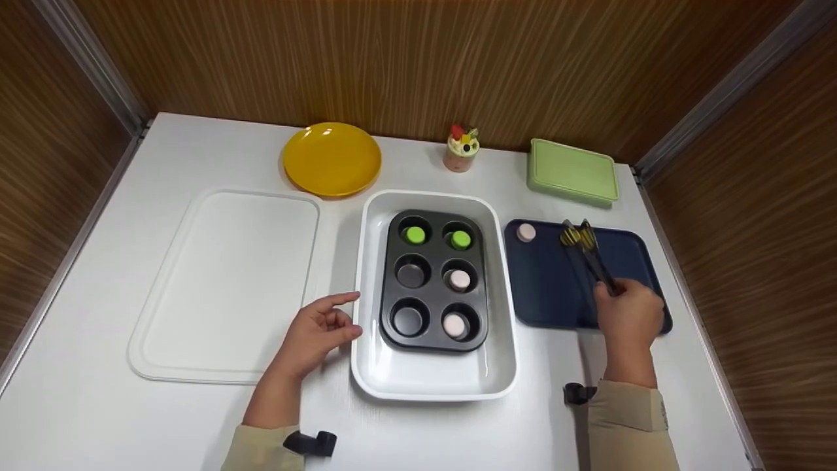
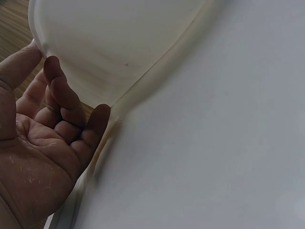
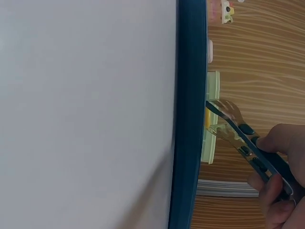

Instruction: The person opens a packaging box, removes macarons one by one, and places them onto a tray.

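My right hand (image 1: 629,313) grips dark-handled tongs (image 1: 597,265) over the navy tray (image 1: 549,288); something yellow shows at their spread tips, in the right wrist view (image 3: 207,118) too. A pale pink piece (image 1: 526,232) lies at the tray's back left corner. Thumb and index finger of my left hand (image 1: 317,333) reach the left rim of a white basin (image 1: 359,281), the other fingers bent. Inside the basin, a dark six-cup muffin pan (image 1: 435,288) holds green pieces (image 1: 415,235) (image 1: 461,239) in both back cups and pink pieces (image 1: 460,280) (image 1: 454,324) in the other right-hand cups.
On the left lies a flat white tray (image 1: 235,281). Along the back stand a yellow plate (image 1: 332,159), a small dessert cup (image 1: 460,154) and a light green lidded box (image 1: 573,171). Wood-grain panels (image 1: 418,65) enclose the table's back and sides.
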Demonstrator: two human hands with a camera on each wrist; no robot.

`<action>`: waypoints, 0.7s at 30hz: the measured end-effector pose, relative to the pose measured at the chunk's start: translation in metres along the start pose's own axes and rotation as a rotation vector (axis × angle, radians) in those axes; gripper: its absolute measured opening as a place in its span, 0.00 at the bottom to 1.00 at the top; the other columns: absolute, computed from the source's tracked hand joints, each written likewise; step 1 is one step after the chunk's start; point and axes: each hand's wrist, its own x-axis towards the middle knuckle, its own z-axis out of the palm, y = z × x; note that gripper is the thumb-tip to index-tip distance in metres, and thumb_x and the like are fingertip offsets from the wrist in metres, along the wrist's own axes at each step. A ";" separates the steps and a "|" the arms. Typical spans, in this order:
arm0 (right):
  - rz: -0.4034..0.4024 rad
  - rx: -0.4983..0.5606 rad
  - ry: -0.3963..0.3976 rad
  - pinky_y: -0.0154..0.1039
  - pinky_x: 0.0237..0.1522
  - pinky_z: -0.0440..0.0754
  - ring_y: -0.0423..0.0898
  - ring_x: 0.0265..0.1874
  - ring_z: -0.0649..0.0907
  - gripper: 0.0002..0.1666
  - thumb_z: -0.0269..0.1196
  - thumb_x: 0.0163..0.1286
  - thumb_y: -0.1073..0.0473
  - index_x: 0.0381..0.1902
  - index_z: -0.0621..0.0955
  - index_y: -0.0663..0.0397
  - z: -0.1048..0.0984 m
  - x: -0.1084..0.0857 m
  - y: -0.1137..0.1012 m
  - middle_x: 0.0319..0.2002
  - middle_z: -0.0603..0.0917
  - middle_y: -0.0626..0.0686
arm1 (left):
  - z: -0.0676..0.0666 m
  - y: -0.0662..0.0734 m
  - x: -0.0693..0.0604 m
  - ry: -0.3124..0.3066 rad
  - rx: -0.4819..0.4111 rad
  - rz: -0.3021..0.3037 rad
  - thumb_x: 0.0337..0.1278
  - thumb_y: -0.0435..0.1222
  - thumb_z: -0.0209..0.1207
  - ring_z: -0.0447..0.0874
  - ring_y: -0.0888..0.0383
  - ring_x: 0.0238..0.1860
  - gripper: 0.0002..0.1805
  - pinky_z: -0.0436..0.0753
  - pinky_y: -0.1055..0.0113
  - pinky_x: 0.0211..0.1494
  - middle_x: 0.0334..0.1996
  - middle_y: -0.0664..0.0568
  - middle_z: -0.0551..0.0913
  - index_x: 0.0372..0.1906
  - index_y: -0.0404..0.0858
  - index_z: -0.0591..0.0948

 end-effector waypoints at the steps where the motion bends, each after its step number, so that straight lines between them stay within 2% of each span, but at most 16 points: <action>1: 0.001 0.002 0.002 0.65 0.51 0.80 0.70 0.48 0.86 0.23 0.66 0.74 0.55 0.55 0.86 0.70 0.000 0.000 0.000 0.47 0.88 0.71 | 0.000 0.000 0.000 0.000 0.000 -0.002 0.57 0.21 0.71 0.78 0.63 0.30 0.31 0.78 0.72 0.36 0.29 0.52 0.83 0.66 0.22 0.77; 6: 0.002 0.045 0.053 0.65 0.53 0.79 0.71 0.49 0.84 0.25 0.66 0.72 0.55 0.55 0.85 0.73 -0.002 -0.006 -0.003 0.48 0.87 0.73 | 0.001 0.001 0.000 0.002 0.003 -0.002 0.57 0.20 0.70 0.78 0.63 0.30 0.31 0.78 0.72 0.36 0.29 0.52 0.82 0.66 0.21 0.77; 9: -0.030 0.081 0.106 0.64 0.53 0.80 0.70 0.48 0.85 0.24 0.68 0.70 0.56 0.53 0.86 0.73 -0.003 -0.013 -0.009 0.46 0.87 0.72 | 0.001 0.001 0.000 0.002 0.009 -0.002 0.56 0.19 0.70 0.78 0.63 0.30 0.31 0.78 0.72 0.36 0.29 0.52 0.82 0.66 0.21 0.77; 16: -0.226 0.177 0.223 0.61 0.45 0.81 0.69 0.38 0.86 0.17 0.74 0.62 0.63 0.44 0.89 0.73 -0.001 -0.026 -0.038 0.38 0.88 0.71 | 0.001 0.001 -0.001 0.012 -0.002 -0.012 0.56 0.19 0.70 0.78 0.63 0.30 0.31 0.77 0.72 0.36 0.28 0.52 0.82 0.66 0.21 0.77; 21: -0.359 0.235 0.229 0.57 0.38 0.82 0.64 0.33 0.86 0.14 0.76 0.60 0.65 0.41 0.89 0.72 0.002 -0.039 -0.063 0.35 0.87 0.68 | 0.002 0.001 -0.001 0.016 -0.021 -0.017 0.55 0.19 0.70 0.78 0.63 0.30 0.31 0.77 0.72 0.36 0.28 0.53 0.82 0.66 0.21 0.77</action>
